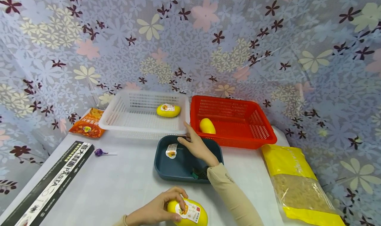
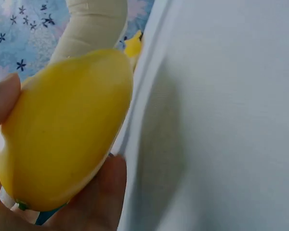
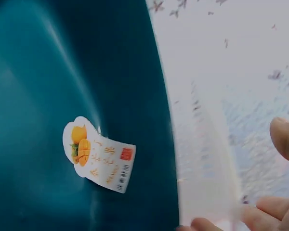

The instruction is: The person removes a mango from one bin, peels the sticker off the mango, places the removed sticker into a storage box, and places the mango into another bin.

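Head camera looks down; nearer, left wrist shares its mango [image 1: 191,212], right its basin [image 1: 182,166].

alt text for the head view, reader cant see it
A person's left hand holds a labelled yellow fruit while the right hand extends over a dark teal bin. Behind, a white basket holds another fruit and a red basket holds a third.

Backdrop: floral cloth [image 1: 178,54] hung at the far side and flanked the table [image 1: 125,179] left and right.
Print: showed pale-blue, cream, pink and dark maroon flowers; creases ran at right.
Tabletop surface: was white, faintly checked.
Light: was bright; shading on white was soft-edged.
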Tool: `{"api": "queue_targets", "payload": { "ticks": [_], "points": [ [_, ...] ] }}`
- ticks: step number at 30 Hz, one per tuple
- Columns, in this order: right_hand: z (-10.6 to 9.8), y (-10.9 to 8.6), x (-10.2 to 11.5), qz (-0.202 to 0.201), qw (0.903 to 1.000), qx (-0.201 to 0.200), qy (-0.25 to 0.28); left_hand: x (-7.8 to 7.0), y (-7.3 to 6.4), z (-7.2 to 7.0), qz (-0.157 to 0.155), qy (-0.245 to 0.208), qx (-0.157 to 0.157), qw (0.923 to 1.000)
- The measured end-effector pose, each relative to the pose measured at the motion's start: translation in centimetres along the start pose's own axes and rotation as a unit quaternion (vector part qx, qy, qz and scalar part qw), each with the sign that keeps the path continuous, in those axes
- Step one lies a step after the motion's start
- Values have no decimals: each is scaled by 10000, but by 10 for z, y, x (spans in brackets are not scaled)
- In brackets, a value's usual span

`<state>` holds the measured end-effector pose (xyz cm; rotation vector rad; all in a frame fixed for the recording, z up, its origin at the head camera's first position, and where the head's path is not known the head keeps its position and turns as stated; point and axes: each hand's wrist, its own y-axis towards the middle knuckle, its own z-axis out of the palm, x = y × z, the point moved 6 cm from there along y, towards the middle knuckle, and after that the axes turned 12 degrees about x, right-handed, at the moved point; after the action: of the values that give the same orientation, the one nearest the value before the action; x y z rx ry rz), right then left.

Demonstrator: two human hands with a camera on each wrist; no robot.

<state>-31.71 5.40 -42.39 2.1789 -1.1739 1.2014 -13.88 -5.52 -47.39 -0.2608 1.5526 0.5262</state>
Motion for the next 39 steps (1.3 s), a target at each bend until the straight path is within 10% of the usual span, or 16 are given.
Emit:
{"api": "queue_targets", "payload": {
  "ticks": [14,18,23,27,31,36,39],
  "points": [
    [24,-101,15,-1285,9902,554,25,16,-4,-6,-388,969,-479,9934],
    [36,-128,12,-1536,9864,562,161,10,-9,-9,-356,1749,-767,9809],
    [53,-158,-2,-1521,9854,599,473,-3,-13,-15,-605,2706,-1118,9543],
    [73,-168,-21,-692,9869,1070,992,-10,-14,-18,-932,3210,-1349,9328],
    [93,-170,-39,172,9808,1407,1342,-15,-15,-17,-1219,3873,-1743,8971],
    [101,-171,-42,107,9841,1213,1295,-19,-14,-13,-1268,4426,-2113,8622],
    [102,-170,-39,53,9876,1011,1202,-24,-9,-7,-1139,5093,-2260,8226]
  ]
}}
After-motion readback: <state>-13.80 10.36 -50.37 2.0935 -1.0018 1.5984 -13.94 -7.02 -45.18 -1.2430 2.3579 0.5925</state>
